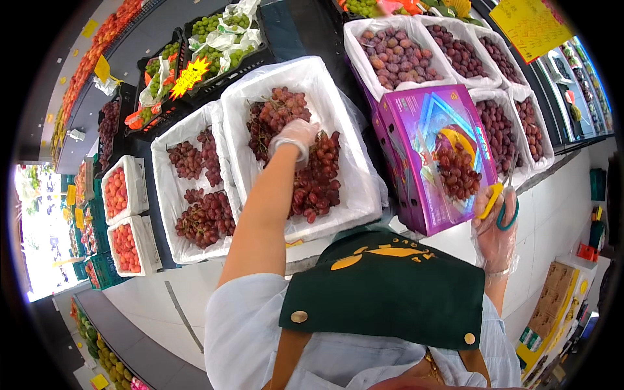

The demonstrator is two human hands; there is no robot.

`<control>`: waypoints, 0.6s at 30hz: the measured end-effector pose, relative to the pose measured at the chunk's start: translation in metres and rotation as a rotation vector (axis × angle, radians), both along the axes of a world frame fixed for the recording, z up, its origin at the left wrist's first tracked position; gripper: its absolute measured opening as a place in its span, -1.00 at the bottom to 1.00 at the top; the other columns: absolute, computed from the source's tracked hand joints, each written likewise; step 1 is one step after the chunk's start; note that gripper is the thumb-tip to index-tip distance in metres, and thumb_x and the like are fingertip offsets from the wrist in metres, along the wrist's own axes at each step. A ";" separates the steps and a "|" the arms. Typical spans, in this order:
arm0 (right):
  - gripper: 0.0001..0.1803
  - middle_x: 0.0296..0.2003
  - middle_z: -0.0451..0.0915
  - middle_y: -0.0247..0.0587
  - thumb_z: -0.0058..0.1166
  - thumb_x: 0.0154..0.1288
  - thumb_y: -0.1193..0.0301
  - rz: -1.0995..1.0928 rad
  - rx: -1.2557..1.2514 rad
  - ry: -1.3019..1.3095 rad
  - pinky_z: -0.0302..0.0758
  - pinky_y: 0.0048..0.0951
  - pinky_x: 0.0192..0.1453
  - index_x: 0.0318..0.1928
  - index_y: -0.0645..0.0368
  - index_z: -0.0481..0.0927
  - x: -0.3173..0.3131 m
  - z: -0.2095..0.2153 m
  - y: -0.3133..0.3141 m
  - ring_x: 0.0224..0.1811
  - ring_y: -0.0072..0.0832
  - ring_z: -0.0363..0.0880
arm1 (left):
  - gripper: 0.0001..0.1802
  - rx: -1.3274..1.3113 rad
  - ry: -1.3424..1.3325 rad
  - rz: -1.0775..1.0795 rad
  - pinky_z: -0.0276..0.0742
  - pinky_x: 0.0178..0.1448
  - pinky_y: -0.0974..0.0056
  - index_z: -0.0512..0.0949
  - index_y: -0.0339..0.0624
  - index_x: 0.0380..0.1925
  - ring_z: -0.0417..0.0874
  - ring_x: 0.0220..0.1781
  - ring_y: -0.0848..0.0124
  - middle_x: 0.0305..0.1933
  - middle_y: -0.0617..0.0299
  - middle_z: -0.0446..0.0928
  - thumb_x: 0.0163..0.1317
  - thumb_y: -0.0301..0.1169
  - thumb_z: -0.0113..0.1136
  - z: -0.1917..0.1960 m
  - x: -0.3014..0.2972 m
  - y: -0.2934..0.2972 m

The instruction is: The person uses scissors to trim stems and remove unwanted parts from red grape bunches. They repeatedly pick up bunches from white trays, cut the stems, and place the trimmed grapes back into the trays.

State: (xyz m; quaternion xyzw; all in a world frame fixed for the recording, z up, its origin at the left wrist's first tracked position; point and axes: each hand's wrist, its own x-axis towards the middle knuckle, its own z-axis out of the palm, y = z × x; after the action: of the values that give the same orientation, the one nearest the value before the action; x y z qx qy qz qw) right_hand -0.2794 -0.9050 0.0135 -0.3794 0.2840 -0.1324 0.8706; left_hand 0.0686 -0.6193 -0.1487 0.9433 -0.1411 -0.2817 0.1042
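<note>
Plastic-gloved left hand (296,138) fingers clamped on knobbly red grapes (312,175); right hand (495,224) fingers gripping yellow-handled scissors (500,201)

There is a single view, from a wide fisheye camera worn on the person's head, looking steeply down over the chest and the dark green apron (383,286) at a fruit display. It faces forward and downward — the white plastic-lined crate of red grapes (302,140) sits near the centre, close below. Straight edges bend toward the round black rim. The forearms enter from the lower edge, and the pale tiled floor (162,292) shows at lower left — far beneath.
</note>
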 end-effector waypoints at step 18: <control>-0.50 -0.31 0.60 -0.21 -0.09 0.48 -0.05 -0.145 -0.018 0.023 0.59 -0.53 -0.35 -0.03 0.18 0.48 -0.024 0.006 -0.001 -0.33 -0.49 0.62 | -0.52 0.217 0.061 -0.064 0.46 0.23 0.03 0.63 -0.18 0.02 0.58 0.23 0.07 0.18 -0.03 0.56 0.28 -0.09 0.03 0.023 -0.010 -0.030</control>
State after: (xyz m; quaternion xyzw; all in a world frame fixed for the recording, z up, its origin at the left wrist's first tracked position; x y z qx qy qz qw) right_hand -0.3031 -0.9062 0.0198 -0.3673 0.3196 -0.1932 0.8519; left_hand 0.0588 -0.6494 -0.1255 0.9351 -0.1365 -0.3270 -0.0034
